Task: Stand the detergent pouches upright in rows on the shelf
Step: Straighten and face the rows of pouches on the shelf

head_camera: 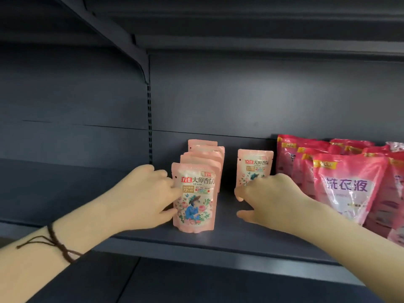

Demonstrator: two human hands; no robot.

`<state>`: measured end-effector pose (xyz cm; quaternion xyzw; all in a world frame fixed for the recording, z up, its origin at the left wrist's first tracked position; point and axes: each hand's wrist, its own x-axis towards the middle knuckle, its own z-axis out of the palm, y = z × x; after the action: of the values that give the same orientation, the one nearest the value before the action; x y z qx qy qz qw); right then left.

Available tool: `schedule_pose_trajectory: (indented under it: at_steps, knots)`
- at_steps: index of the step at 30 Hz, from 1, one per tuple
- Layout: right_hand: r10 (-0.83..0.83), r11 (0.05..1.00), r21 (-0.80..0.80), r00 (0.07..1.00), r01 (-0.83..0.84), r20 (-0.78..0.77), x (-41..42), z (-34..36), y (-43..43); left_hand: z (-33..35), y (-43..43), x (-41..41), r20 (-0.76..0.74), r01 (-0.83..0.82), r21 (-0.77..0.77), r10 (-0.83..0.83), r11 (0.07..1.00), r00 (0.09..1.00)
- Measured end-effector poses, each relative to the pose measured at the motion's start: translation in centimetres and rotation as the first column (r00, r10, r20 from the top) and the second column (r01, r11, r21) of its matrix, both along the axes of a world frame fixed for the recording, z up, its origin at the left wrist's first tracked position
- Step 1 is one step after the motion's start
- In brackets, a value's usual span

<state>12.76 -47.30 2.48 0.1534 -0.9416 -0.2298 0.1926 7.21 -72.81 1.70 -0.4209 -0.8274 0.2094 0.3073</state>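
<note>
Right, L hand (150, 193) grips front pouch (194, 200) by its edge; R hand (269, 197) curled at lone pouch (254, 165) just beyond it, grip unclear. Both pouches upright on shelf (218, 237).

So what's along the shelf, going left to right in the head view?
Left hand, row of pale pink flowery plastic pouches, lone pale pink plastic pouch, big dark pink plastic bags.
</note>
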Motion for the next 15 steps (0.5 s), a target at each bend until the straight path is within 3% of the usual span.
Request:
schedule_pose_trajectory:
  at_steps: [5,9,12,15]
  knots:
    - [0.028,0.984,-0.171,0.993,-0.047,-0.113,-3.2,0.0,-0.3,0.2,-1.1,-2.8,0.015,-0.093,0.265,0.092,0.960,0.996]
    - [0.039,0.882,-0.450,0.974,-0.139,-0.224,-5.7,-0.9,-0.4,-0.9,-0.4,-4.8,0.209,-0.161,0.605,0.040,0.780,0.977]
    - [0.102,0.628,-0.752,0.979,-0.201,-0.177,-6.9,-2.3,-0.8,-2.5,0.6,-6.2,0.362,-0.207,0.791,-0.169,0.576,0.917]
    - [0.135,0.355,-0.901,0.967,-0.251,-0.216,-7.7,-3.8,-1.7,-4.0,1.6,-7.1,0.365,-0.241,0.918,-0.433,0.315,0.824]
